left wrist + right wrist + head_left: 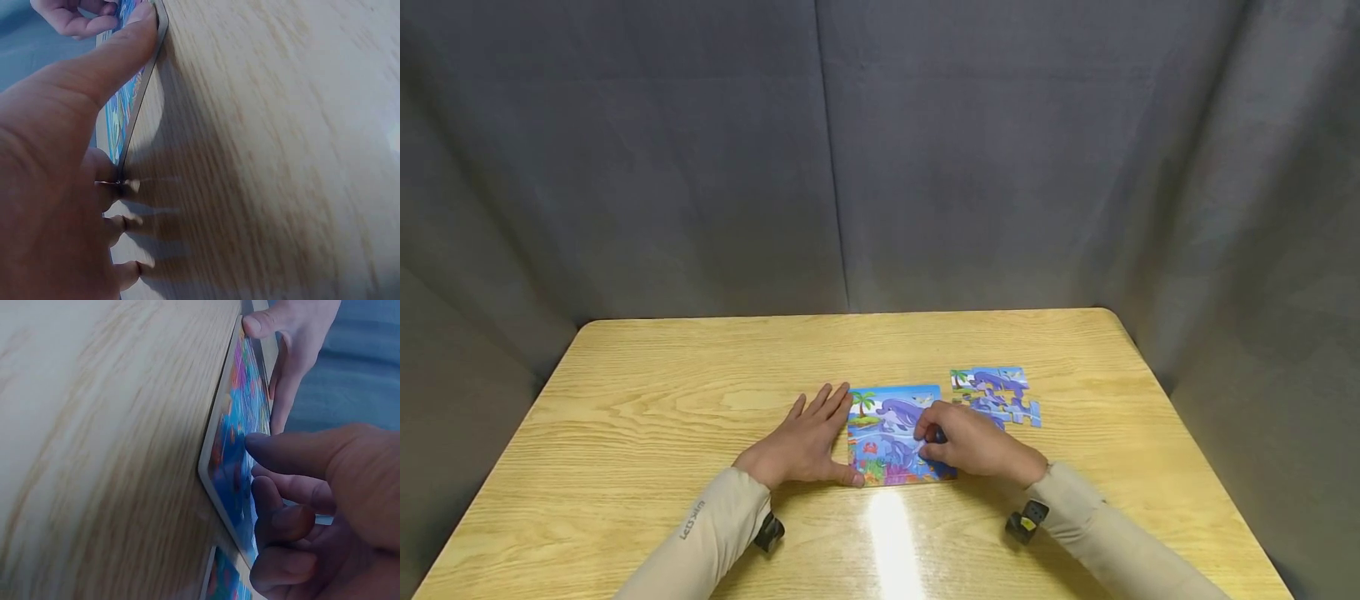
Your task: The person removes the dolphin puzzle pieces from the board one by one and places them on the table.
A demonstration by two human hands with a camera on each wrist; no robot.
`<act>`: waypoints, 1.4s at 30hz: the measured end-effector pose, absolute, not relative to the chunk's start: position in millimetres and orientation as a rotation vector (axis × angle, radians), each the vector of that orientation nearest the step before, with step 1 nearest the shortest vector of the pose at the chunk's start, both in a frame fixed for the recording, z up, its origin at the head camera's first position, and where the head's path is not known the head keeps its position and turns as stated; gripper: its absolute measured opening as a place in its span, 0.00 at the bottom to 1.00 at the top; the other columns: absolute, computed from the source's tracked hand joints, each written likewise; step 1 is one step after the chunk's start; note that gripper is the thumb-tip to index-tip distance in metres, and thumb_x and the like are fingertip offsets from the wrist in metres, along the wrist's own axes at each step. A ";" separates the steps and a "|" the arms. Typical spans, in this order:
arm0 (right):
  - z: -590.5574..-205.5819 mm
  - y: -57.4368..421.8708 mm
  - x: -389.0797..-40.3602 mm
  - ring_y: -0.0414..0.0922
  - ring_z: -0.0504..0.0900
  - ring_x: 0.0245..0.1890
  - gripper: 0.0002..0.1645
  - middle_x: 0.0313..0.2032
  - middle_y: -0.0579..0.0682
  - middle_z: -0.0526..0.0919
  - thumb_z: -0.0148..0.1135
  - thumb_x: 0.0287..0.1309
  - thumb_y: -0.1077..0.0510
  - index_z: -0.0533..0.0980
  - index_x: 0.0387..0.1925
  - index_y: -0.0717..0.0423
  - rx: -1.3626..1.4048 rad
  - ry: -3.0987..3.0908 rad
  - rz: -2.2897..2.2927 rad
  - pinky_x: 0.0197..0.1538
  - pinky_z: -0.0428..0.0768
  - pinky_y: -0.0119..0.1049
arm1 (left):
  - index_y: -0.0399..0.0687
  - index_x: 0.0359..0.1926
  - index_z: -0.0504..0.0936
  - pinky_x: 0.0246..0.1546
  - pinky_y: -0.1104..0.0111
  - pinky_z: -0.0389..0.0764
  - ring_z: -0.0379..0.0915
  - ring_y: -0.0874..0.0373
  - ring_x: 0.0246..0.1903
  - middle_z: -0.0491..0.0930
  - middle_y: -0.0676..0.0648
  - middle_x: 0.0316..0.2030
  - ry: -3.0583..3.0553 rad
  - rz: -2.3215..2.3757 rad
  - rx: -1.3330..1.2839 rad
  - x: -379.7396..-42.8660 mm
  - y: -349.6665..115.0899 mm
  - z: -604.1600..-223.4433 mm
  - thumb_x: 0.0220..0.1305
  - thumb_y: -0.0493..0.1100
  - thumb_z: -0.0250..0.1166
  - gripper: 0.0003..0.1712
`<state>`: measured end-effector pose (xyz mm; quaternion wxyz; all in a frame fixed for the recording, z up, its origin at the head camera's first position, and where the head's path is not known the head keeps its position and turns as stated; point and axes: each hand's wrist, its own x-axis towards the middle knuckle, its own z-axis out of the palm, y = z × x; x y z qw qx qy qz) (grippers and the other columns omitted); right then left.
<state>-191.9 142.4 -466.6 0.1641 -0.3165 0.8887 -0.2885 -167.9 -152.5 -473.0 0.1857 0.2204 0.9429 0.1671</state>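
Note:
A jigsaw puzzle board (868, 421) with a bright sea picture of dolphins, a palm tree and a crab lies flat on the table. My left hand (805, 440) rests at its left side, fingers spread straight along the edge and thumb on the near left corner. Over the board's right part is my right hand (973, 442), fingers curled, thumb and index tips down at the picture. A small puzzle piece (920, 448) sits between those tips, mostly hidden by them. In the right wrist view the thumb (269, 450) comes right to the board's surface.
Several loose puzzle pieces (1000, 387), some joined or close together, lie to the right of the board, partly behind the right hand. The wooden table (685, 375) reaches back to a grey curtain (715, 183), which also hangs at both sides.

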 end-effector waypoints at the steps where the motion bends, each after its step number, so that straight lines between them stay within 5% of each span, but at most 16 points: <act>1: -466.7 141.1 -191.9 0.33 0.78 0.30 0.07 0.36 0.43 0.84 0.70 0.70 0.60 0.83 0.47 0.55 -0.901 2.524 -0.818 0.42 0.80 0.31 | 0.41 0.87 0.44 0.84 0.35 0.41 0.31 0.40 0.88 0.37 0.42 0.88 2.656 0.471 0.619 -167.8 -152.3 -473.1 0.61 0.75 0.71 0.72; 12: -459.3 129.2 -190.3 0.40 0.75 0.34 0.18 0.39 0.45 0.81 0.78 0.63 0.51 0.80 0.49 0.54 -0.876 2.441 -0.716 0.39 0.76 0.34 | 0.40 0.87 0.44 0.85 0.35 0.42 0.32 0.39 0.88 0.38 0.42 0.88 2.665 0.465 0.613 -169.6 -152.1 -471.7 0.60 0.74 0.72 0.73; 25: -463.6 128.9 -189.0 0.41 0.73 0.36 0.22 0.40 0.48 0.78 0.79 0.61 0.55 0.75 0.48 0.54 -0.821 2.433 -0.790 0.37 0.73 0.33 | 0.39 0.86 0.44 0.84 0.35 0.42 0.32 0.39 0.87 0.38 0.41 0.88 2.660 0.479 0.612 -169.1 -152.1 -472.2 0.60 0.74 0.73 0.73; 36: -462.0 131.8 -190.1 0.35 0.70 0.21 0.06 0.28 0.44 0.77 0.66 0.74 0.58 0.76 0.38 0.52 -0.846 2.334 -0.963 0.27 0.70 0.30 | 0.40 0.87 0.44 0.84 0.35 0.41 0.31 0.39 0.88 0.37 0.42 0.88 2.659 0.464 0.603 -169.4 -151.5 -473.5 0.59 0.74 0.73 0.74; 42: -458.2 138.6 -192.0 0.35 0.69 0.23 0.06 0.31 0.42 0.80 0.66 0.74 0.57 0.79 0.37 0.47 -0.854 2.344 -1.027 0.27 0.68 0.29 | 0.40 0.87 0.44 0.84 0.35 0.42 0.32 0.40 0.88 0.37 0.42 0.88 2.662 0.447 0.609 -169.6 -150.8 -473.4 0.59 0.75 0.73 0.74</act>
